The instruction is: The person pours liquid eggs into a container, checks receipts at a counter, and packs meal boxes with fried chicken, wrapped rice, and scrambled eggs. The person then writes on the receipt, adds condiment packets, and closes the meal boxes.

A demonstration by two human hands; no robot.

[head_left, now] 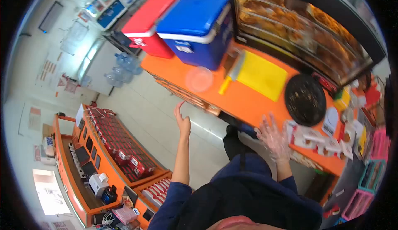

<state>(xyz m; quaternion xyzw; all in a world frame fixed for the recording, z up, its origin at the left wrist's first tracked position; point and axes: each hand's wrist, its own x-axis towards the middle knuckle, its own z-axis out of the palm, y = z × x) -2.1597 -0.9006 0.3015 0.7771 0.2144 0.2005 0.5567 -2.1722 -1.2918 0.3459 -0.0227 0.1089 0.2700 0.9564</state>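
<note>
My left hand (183, 120) is bare and held out over the floor, its fingers stretched and holding nothing. On the other side my right hand (271, 136) wears a clear plastic glove. Its fingers are spread at the front edge of the orange counter (244, 105), with nothing in them; whether they touch the counter I cannot tell. A yellow cutting board (263, 74) lies beyond it, and a yellow-handled knife (232, 73) rests along the board's left side. Close to the right hand are a round black tray (305, 99) with crumbs and several white-and-red paper packs (317, 139).
A blue cooler (195, 18) and a red cooler (151, 23) stand at the counter's far left, near a round translucent pink dish (199, 79). Behind the board rises a lit glass display case (290, 31) of food. An orange desk (78, 168) stands at left.
</note>
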